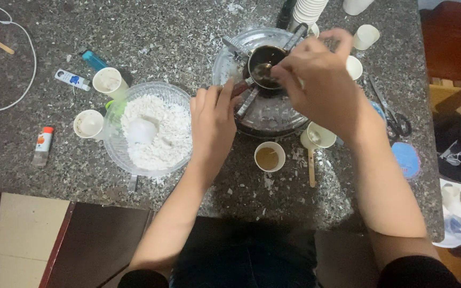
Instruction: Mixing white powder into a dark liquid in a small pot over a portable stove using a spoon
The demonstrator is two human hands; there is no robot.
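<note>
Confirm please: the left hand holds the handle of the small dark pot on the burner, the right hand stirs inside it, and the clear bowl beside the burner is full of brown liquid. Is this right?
Not quite. In the head view the clear bowl holds white flakes, not brown liquid. The rest stands: the left hand holds the handle of the small dark pot on the burner, and the right hand stirs inside it.

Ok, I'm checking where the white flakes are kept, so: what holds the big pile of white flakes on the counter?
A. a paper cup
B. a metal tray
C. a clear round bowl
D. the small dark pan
C: the white flakes fill a clear round bowl by the left hand, while the small dark pan under the right hand holds dark liquid.
</note>
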